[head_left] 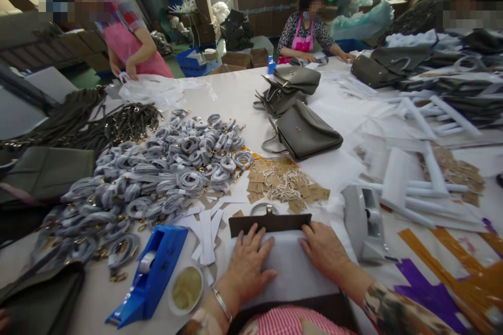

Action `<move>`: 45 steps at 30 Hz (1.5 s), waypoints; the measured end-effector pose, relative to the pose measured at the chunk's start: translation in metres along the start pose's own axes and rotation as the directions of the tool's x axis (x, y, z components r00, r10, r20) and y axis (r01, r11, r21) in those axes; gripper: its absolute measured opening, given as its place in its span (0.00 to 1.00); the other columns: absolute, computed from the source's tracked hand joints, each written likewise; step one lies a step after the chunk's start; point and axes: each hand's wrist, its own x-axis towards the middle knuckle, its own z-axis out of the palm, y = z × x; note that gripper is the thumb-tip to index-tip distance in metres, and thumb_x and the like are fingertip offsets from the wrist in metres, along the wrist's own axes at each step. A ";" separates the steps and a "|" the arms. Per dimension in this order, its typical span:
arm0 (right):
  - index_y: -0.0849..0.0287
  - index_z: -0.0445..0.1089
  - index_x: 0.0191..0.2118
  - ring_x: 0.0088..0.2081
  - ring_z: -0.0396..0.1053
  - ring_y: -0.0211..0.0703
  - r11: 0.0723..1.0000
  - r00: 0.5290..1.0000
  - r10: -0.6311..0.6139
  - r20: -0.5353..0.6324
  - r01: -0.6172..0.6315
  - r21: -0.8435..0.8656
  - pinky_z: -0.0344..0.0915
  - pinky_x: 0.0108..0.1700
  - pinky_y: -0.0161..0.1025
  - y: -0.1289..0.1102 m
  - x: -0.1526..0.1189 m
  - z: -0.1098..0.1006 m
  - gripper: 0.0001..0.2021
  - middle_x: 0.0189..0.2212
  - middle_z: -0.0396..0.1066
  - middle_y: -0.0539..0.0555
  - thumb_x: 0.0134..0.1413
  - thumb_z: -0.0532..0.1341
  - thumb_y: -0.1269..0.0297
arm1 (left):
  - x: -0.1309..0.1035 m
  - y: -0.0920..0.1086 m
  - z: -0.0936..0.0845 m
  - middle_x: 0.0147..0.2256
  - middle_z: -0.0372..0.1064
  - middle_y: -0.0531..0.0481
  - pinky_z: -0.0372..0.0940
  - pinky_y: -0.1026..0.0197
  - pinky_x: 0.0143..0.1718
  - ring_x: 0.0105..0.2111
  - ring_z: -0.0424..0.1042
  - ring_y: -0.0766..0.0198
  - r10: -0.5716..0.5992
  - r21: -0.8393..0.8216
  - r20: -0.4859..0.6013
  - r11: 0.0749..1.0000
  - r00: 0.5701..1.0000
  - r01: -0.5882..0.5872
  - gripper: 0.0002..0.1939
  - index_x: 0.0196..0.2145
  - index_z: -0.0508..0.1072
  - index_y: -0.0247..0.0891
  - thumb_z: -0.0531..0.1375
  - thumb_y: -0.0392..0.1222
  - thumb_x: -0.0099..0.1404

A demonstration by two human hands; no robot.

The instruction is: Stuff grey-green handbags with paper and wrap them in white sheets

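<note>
In front of me lies a dark handbag with a sheet of white paper [288,264] over its body. Its dark strip-like flap [288,223] sits along the far edge, with a small metal clasp [269,209] in the middle. My left hand [251,261] rests flat on the paper, fingers spread, the fingertips reaching the flap. At the flap's right end, my right hand [324,248] lies with its fingers stretched out, touching flap and paper. Just beyond are brown tags with white strings [288,183].
A blue tape dispenser [151,277] and a round tub [186,290] stand to the left, a grey tape dispenser [364,225] to the right. Wrapped straps [168,167] are heaped beyond. Finished-looking bags [306,131] lie farther off. Co-workers [133,47] stand around the table.
</note>
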 end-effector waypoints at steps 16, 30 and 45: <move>0.57 0.72 0.44 0.36 0.66 0.45 0.768 0.783 -0.622 -0.019 0.614 0.181 0.62 0.38 0.40 -0.038 -0.055 0.040 0.10 0.35 0.71 0.52 0.64 0.55 0.74 | -0.009 0.005 0.002 0.73 0.44 0.44 0.40 0.26 0.69 0.73 0.42 0.44 0.038 -0.055 -0.028 0.998 0.999 -0.040 0.41 0.70 0.55 0.55 0.60 0.65 0.64; 0.56 0.73 0.42 0.29 0.67 0.46 0.708 0.686 -0.692 -0.223 0.705 -0.028 0.59 0.31 0.43 -0.056 -0.060 0.041 0.11 0.28 0.70 0.52 0.65 0.54 0.74 | -0.018 0.000 0.007 0.74 0.41 0.43 0.33 0.26 0.70 0.73 0.41 0.42 0.042 -0.136 -0.042 0.990 0.998 -0.047 0.46 0.71 0.53 0.54 0.60 0.70 0.61; 0.60 0.72 0.36 0.25 0.62 0.44 0.551 0.561 -0.782 -0.269 0.826 0.121 0.56 0.26 0.42 -0.039 -0.061 0.094 0.14 0.26 0.69 0.54 0.64 0.51 0.78 | -0.010 0.012 0.005 0.71 0.51 0.41 0.35 0.27 0.70 0.72 0.47 0.42 -0.053 -0.145 -0.060 0.989 0.997 0.044 0.44 0.67 0.62 0.50 0.65 0.68 0.57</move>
